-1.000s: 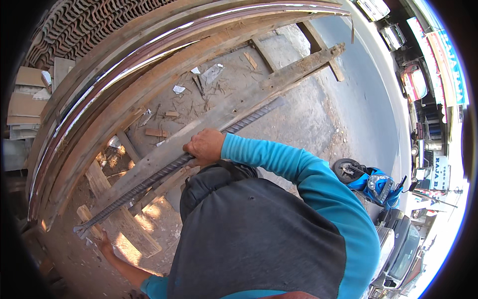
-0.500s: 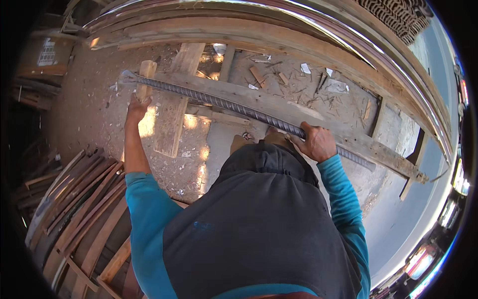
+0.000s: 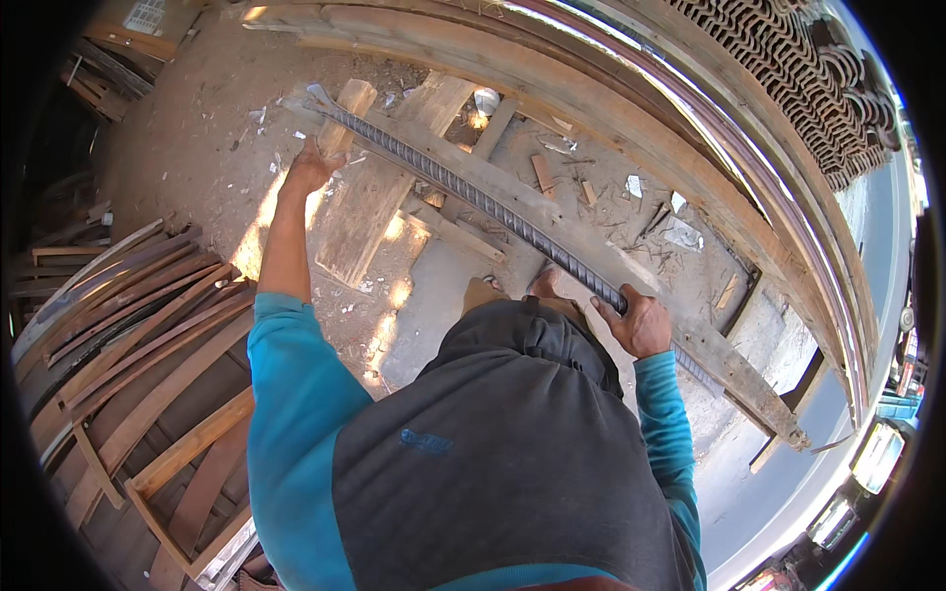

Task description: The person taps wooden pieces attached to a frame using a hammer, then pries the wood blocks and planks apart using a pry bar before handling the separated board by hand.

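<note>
- The left hand (image 3: 313,165) was stretched far out on a nearly straight arm, its fingers seemingly curled around the far end of a long ribbed steel bar (image 3: 473,197); the grip there was small in the view and hard to confirm.
- The right hand (image 3: 639,320) sat close to the body with the elbow bent, fist clamped around the same bar near its other end.
- The two hands were well apart along the bar.
- The bar lay lengthwise over a long wooden beam (image 3: 581,246) on the dusty concrete floor (image 3: 187,148).
- Loose planks (image 3: 370,212) lay beneath the left hand.
- Curved wooden pieces (image 3: 118,315) were stacked at the person's left.
</note>
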Tool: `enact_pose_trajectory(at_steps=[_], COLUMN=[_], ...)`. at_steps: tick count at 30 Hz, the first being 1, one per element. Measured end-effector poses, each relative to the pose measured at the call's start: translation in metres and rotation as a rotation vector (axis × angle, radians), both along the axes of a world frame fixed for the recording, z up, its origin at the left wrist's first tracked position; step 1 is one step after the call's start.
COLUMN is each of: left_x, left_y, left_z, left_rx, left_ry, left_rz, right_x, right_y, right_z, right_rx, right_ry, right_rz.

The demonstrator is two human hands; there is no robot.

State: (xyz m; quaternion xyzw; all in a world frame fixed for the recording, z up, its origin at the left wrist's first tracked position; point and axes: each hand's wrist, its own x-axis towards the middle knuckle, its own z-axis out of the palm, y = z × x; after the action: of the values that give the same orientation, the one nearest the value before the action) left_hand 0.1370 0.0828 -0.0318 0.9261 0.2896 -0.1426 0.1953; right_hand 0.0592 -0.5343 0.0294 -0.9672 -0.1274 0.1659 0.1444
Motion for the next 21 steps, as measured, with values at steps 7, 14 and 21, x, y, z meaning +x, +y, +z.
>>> enact_pose_trajectory(at_steps=[7, 14, 21], left_x=[0.009, -0.003, 0.015], left_y=[0.011, 0.01, -0.013], left_z=[0.008, 0.007, 0.017], left_rx=[-0.032, -0.066, -0.047], left_ry=[0.079, 0.047, -0.013], left_rz=[-0.021, -0.021, -0.075], right_x=[-0.024, -0.018, -0.033], right_y=[0.011, 0.013, 0.016], right_z=[-0.011, -0.027, 0.021], right_rx=[0.009, -0.136, -0.05], right_ry=[0.015, 0.02, 0.038], right_rz=[-0.031, -0.057, -0.14])
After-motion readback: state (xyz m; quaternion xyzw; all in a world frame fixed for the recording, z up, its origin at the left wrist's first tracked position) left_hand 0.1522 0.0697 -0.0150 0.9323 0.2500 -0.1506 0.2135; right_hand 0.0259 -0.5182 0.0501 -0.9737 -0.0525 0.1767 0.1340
